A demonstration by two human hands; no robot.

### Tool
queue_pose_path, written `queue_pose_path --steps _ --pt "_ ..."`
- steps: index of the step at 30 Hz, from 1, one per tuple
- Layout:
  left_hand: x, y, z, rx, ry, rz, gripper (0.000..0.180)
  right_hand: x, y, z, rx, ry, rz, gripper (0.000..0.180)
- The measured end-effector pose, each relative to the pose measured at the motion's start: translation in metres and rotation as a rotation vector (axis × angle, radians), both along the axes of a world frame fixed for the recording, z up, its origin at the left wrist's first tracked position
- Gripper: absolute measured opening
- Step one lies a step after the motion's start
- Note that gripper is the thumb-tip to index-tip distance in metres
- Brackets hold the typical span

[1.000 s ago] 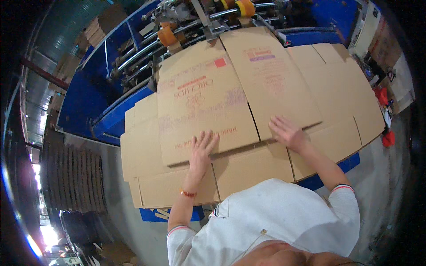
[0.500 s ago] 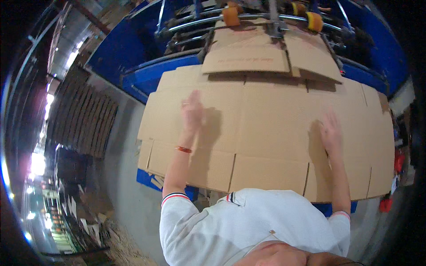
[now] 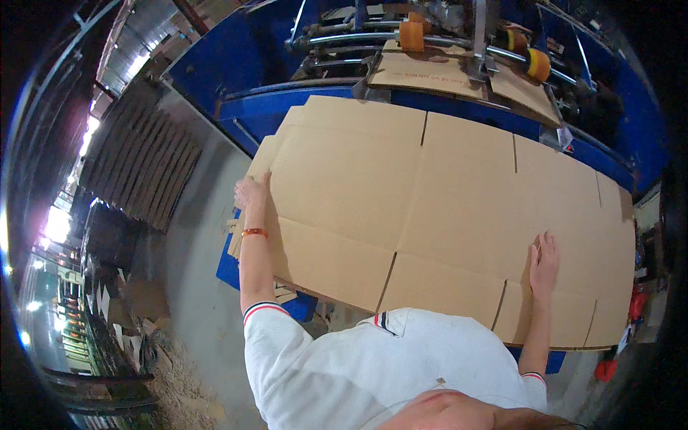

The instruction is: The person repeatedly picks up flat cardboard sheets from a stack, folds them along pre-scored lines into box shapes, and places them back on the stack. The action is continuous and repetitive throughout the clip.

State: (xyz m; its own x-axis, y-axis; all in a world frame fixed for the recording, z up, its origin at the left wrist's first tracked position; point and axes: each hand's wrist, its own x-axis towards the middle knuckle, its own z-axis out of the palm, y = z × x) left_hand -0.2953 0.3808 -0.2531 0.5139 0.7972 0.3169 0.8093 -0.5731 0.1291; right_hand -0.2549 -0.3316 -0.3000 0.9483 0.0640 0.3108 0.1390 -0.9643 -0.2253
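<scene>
A large flat cardboard sheet (image 3: 344,186) with creases and slots lies in front of me, on top of other sheets whose edges show at the left. At its left edge, my left hand (image 3: 251,192) is closed on the cardboard, thumb on top and fingers curled at the rim. Some of those fingertips are hidden. My right hand (image 3: 545,265) rests flat on the right part of the sheet near a slot, fingers stretched out and holding nothing. Beyond the far edge, a folded cardboard piece (image 3: 430,75) sits under the rollers of a blue machine.
The blue machine (image 3: 251,100) spans the far side, with metal shafts and orange rollers (image 3: 411,36). Tall stacks of cardboard (image 3: 143,168) stand at the left across the grey floor (image 3: 197,265). Scraps (image 3: 179,394) lie at the lower left. A red object (image 3: 605,370) is at the right.
The folded cardboard has gone farther under the rollers. My left hand has moved to the sheet's left edge and closed on it; my right hand has come nearer to me. The view has shifted.
</scene>
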Motion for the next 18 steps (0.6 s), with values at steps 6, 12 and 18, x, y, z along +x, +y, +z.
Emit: queue_pose_path --steps 6,12,18 --pt "0.001 -0.041 0.056 0.306 -0.023 -0.031 0.051 -0.005 0.003 0.003 0.008 -0.003 -0.018 0.040" --pt "-0.033 0.011 0.168 -0.451 0.065 -0.565 0.040 -0.038 -0.005 0.006 -0.015 0.015 -0.020 0.042" --pt "-0.132 -0.149 0.199 -1.240 -1.163 -0.635 0.059 -0.098 -0.068 -0.024 -0.095 -0.015 -0.496 0.046"
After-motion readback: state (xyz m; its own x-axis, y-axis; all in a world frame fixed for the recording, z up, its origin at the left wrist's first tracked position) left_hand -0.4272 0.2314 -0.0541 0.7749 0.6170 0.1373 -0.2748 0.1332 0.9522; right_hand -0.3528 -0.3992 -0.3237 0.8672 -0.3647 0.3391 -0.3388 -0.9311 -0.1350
